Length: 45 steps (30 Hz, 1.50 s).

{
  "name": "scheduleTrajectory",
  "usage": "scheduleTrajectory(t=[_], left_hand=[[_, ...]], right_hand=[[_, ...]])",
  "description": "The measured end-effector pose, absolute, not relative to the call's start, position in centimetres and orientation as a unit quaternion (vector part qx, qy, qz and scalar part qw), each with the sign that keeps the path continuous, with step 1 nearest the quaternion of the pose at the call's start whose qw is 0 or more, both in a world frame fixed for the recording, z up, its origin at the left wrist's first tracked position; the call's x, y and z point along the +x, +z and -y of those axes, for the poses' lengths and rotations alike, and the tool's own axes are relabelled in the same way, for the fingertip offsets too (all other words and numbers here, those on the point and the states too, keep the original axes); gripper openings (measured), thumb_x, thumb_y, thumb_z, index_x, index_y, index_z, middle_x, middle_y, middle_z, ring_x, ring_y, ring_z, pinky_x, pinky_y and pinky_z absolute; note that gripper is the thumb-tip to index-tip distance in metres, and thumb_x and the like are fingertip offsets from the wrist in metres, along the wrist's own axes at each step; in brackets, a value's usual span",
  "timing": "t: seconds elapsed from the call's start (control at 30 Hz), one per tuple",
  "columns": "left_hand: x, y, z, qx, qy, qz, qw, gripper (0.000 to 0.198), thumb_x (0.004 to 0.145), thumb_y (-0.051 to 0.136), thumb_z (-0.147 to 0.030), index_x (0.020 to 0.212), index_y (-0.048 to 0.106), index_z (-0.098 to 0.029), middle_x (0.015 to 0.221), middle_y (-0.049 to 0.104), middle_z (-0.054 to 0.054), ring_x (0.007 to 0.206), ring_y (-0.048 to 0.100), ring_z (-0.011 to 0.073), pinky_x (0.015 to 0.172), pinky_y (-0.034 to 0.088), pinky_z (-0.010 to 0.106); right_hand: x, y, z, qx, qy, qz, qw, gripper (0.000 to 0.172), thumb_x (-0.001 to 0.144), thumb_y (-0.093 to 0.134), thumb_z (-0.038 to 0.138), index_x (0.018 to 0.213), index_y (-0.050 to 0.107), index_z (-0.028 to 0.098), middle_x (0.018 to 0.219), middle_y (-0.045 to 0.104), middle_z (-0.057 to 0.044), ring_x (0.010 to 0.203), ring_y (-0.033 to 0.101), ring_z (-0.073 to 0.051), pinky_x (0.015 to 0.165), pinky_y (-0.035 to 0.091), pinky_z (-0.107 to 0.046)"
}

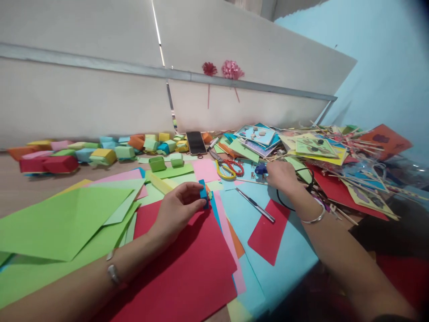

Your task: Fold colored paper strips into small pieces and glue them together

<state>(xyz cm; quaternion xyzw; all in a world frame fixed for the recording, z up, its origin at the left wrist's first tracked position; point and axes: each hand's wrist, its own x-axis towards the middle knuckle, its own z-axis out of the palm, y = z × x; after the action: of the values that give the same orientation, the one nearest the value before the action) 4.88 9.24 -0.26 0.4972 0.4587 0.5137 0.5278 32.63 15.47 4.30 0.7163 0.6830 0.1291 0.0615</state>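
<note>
Between the thumb and fingers of my left hand (182, 201) is a small blue paper box (203, 195), held upright over a red paper sheet (187, 250). A bit of light green shows at the box's right side. My right hand (280, 175) is closed around a blue glue gun (260, 168), whose tip points left toward the box; most of its body is hidden by the fingers. A black cord (310, 179) runs by that wrist. Below the glue gun lie a craft knife (255, 205) and a red paper strip (270, 230) on light blue paper (295, 250).
Scissors (226, 170) with yellow and red handles lie behind my hands, near a phone (196, 143). Many folded paper boxes (103, 155) line the back left. Green sheets (67, 219) cover the left side. Cards (317, 147) and sticks crowd the right. Paper flowers (232, 70) hang on the board behind.
</note>
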Motion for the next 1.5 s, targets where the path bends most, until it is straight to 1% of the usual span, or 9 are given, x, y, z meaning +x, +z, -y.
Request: scheduleTrajectory(t=[0.1, 0.2, 0.27, 0.33, 0.43, 0.57, 0.77, 0.93, 1.5], left_hand=[[4.9, -0.1, -9.2, 0.498, 0.509, -0.468, 0.522, 0.037, 0.059, 0.084, -0.029, 0.088, 0.064, -0.019, 0.073, 0.074, 0.001, 0.068, 0.071, 0.0189, 0.067, 0.061, 0.034], [5.0, 0.0, -9.2, 0.497, 0.508, -0.466, 0.527, 0.036, 0.059, 0.082, -0.029, 0.087, 0.062, -0.019, 0.072, 0.074, 0.0, 0.066, 0.071, 0.0188, 0.065, 0.061, 0.033], [5.0, 0.0, -9.3, 0.497, 0.508, -0.462, 0.531, 0.035, 0.059, 0.081, -0.028, 0.087, 0.061, -0.019, 0.071, 0.074, 0.0, 0.065, 0.071, 0.0177, 0.064, 0.06, 0.033], [5.1, -0.1, -9.4, 0.493, 0.508, -0.462, 0.534, 0.035, 0.059, 0.081, -0.026, 0.086, 0.061, -0.018, 0.07, 0.073, -0.001, 0.062, 0.07, 0.0167, 0.063, 0.06, 0.032], [5.1, -0.3, -9.5, 0.492, 0.511, -0.468, 0.528, 0.033, 0.059, 0.08, -0.024, 0.085, 0.06, -0.018, 0.067, 0.071, -0.002, 0.06, 0.068, 0.0164, 0.06, 0.059, 0.031], [5.0, -0.6, -9.7, 0.512, 0.511, -0.477, 0.499, 0.03, 0.06, 0.077, -0.021, 0.083, 0.059, -0.019, 0.067, 0.07, -0.001, 0.059, 0.068, 0.0171, 0.059, 0.057, 0.031], [4.8, -1.1, -9.9, 0.567, 0.49, -0.497, 0.438, 0.026, 0.062, 0.073, -0.021, 0.085, 0.06, -0.02, 0.071, 0.071, 0.0, 0.065, 0.07, 0.0198, 0.062, 0.057, 0.033], [5.0, -1.6, -9.9, 0.578, 0.478, -0.478, 0.458, 0.028, 0.059, 0.072, -0.022, 0.085, 0.061, -0.019, 0.068, 0.069, -0.002, 0.063, 0.068, 0.0179, 0.061, 0.057, 0.032], [5.4, -1.9, -9.5, 0.566, 0.479, -0.42, 0.523, 0.03, 0.059, 0.072, -0.018, 0.085, 0.058, -0.017, 0.065, 0.065, -0.004, 0.053, 0.065, 0.0144, 0.054, 0.056, 0.031]], right_hand=[[33.4, 5.1, -15.3, 0.735, 0.15, -0.66, -0.042, 0.039, 0.084, 0.054, 0.017, 0.12, 0.063, 0.011, 0.113, 0.069, -0.021, 0.106, 0.066, -0.033, 0.083, 0.051, -0.037], [34.3, 5.3, -15.2, 0.676, 0.13, -0.67, -0.276, 0.049, 0.086, 0.054, 0.022, 0.134, 0.054, 0.013, 0.122, 0.066, -0.017, 0.109, 0.064, -0.031, 0.09, 0.05, -0.039], [34.5, 5.0, -15.2, 0.591, 0.089, -0.701, -0.389, 0.047, 0.086, 0.057, 0.029, 0.131, 0.056, 0.015, 0.122, 0.067, -0.014, 0.109, 0.064, -0.029, 0.094, 0.049, -0.04], [34.0, 4.6, -14.9, 0.517, 0.04, -0.737, -0.434, 0.037, 0.085, 0.062, 0.036, 0.117, 0.063, 0.018, 0.112, 0.069, -0.011, 0.103, 0.065, -0.028, 0.091, 0.05, -0.04], [32.5, 4.5, -13.8, 0.437, -0.02, -0.792, -0.427, 0.023, 0.082, 0.068, 0.039, 0.097, 0.065, 0.021, 0.098, 0.068, -0.007, 0.092, 0.065, -0.025, 0.084, 0.051, -0.038], [30.4, 5.1, -11.8, 0.339, -0.06, -0.868, -0.357, 0.015, 0.087, 0.066, 0.038, 0.087, 0.062, 0.023, 0.097, 0.069, -0.006, 0.091, 0.064, -0.022, 0.085, 0.047, -0.035], [29.7, 4.5, -11.0, 0.359, 0.018, -0.881, -0.307, 0.033, 0.086, 0.067, 0.042, 0.065, 0.051, 0.023, 0.064, 0.058, -0.001, 0.071, 0.054, -0.02, 0.068, 0.037, -0.033], [29.2, 2.9, -11.2, 0.359, 0.055, -0.871, -0.33, 0.021, 0.085, 0.06, 0.024, 0.067, 0.05, 0.021, 0.064, 0.055, -0.001, 0.069, 0.049, -0.019, 0.067, 0.034, -0.031], [28.8, 2.6, -11.4, 0.375, 0.064, -0.871, -0.311, 0.02, 0.082, 0.052, 0.019, 0.064, 0.044, 0.021, 0.061, 0.051, -0.001, 0.067, 0.043, -0.018, 0.064, 0.029, -0.031]])
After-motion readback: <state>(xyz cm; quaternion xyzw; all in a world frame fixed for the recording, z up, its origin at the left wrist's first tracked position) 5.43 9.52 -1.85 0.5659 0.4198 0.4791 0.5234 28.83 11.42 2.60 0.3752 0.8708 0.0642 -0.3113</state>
